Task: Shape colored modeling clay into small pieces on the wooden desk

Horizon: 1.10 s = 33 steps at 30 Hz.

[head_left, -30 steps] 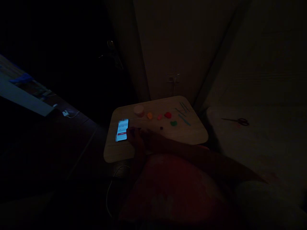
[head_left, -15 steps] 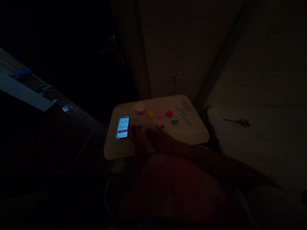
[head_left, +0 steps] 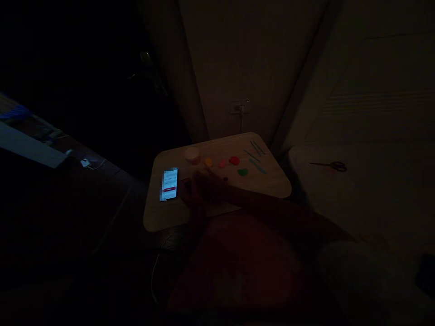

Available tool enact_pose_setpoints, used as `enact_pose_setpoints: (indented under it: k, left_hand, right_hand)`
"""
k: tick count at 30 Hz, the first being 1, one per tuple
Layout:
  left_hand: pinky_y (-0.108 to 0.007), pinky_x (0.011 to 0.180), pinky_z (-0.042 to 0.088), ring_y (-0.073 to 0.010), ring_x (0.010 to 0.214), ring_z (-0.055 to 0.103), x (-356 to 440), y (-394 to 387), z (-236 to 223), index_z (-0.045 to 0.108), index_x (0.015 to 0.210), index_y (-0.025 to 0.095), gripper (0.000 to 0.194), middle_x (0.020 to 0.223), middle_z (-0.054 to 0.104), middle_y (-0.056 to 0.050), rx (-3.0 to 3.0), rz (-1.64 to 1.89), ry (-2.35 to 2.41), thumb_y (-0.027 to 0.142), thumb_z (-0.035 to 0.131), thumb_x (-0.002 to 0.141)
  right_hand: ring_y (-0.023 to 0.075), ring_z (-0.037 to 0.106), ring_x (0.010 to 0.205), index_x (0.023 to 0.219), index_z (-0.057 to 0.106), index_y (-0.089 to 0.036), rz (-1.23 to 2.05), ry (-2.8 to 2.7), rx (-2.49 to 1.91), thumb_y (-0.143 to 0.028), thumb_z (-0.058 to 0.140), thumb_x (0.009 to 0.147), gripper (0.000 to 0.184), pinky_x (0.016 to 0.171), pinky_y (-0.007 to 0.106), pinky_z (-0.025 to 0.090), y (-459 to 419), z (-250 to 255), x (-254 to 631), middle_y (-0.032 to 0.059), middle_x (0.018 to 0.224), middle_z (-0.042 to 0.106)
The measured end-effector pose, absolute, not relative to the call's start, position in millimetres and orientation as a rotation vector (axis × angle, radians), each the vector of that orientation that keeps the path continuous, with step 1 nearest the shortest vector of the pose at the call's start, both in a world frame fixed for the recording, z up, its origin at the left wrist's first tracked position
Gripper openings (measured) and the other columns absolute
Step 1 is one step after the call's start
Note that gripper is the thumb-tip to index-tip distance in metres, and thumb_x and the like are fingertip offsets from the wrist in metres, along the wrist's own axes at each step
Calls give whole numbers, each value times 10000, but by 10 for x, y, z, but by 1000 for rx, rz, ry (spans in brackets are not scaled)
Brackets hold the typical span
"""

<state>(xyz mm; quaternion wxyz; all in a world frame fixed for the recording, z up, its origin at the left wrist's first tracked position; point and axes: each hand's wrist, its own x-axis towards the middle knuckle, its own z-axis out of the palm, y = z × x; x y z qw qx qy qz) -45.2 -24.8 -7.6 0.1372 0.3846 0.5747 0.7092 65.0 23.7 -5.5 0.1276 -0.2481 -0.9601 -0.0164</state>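
Just left of the hands [head_left: 208, 186], their opening and hold too dark to tell, lies a phone [head_left: 170, 184].

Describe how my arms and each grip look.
Your right forearm looks bare, with no sleeve visible; your left forearm is too dark to be sure. The left grip and right grip show no glove. Darkness hides any rings or markings. Reddish cloth shows below.
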Motion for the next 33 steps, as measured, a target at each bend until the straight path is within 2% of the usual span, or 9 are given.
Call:
enact_pose_setpoints:
  k: [2, 5, 10, 16, 20, 28, 33]
  left_hand:
    - [-236, 628, 417, -120, 681, 493, -456, -234, -87, 524, 819, 197, 157, 760, 531, 23, 1091, 2034, 1653, 326, 610, 790]
    - [-244, 618, 414, -119, 667, 489, -461, -217, -111, 520, 826, 199, 172, 757, 521, 26, 1038, 2040, 1644, 340, 604, 777]
    - [-257, 655, 439, -130, 705, 516, -468, -227, -135, 536, 851, 199, 189, 793, 544, 14, 995, 2059, 1633, 348, 619, 770]
    - [-249, 647, 430, -128, 705, 516, -457, -263, -81, 542, 843, 197, 163, 787, 536, 14, 1011, 2072, 1631, 333, 617, 789]
    - [-237, 630, 420, -120, 691, 506, -443, -271, -38, 537, 831, 198, 172, 781, 531, 16, 1024, 2064, 1663, 346, 616, 795]
    - [-234, 591, 408, -111, 639, 492, -410, -240, -10, 507, 794, 201, 169, 726, 501, 31, 988, 2103, 1624, 331, 607, 756]
    - [-239, 598, 409, -113, 636, 484, -405, -249, 8, 508, 794, 202, 161, 727, 508, 29, 1007, 2111, 1616, 331, 601, 772]
  right_hand:
    - [387, 306, 1546, 1479, 493, 7, -58, -2747, -775, -416, 506, 1010, 632, 1273, 671, 123, 176, -44, 759, 274, 1578, 445]
    - [386, 306, 1546, 1478, 490, 17, -94, -2750, -794, -433, 505, 1013, 648, 1270, 667, 138, 26, -52, 935, 295, 1588, 415]
    - [358, 327, 1541, 1502, 493, -65, -123, -2822, -703, -385, 479, 1034, 567, 1266, 670, 164, -174, -103, 1026, 213, 1599, 447]
    - [349, 276, 1566, 1533, 463, -104, -97, -2908, -605, -342, 426, 1052, 538, 1254, 691, 184, 66, -83, 728, 172, 1623, 426]
    - [343, 288, 1563, 1526, 467, -95, -111, -2842, -703, -361, 469, 1031, 562, 1263, 665, 183, 269, -76, 611, 198, 1624, 415]
    - [405, 302, 1543, 1494, 479, -46, -146, -2774, -793, -547, 484, 1008, 698, 1244, 712, 138, 332, -53, 1102, 270, 1583, 441]
    - [388, 284, 1556, 1528, 450, -63, -164, -2859, -758, -507, 511, 999, 694, 1266, 685, 117, 212, 16, 1273, 249, 1604, 421]
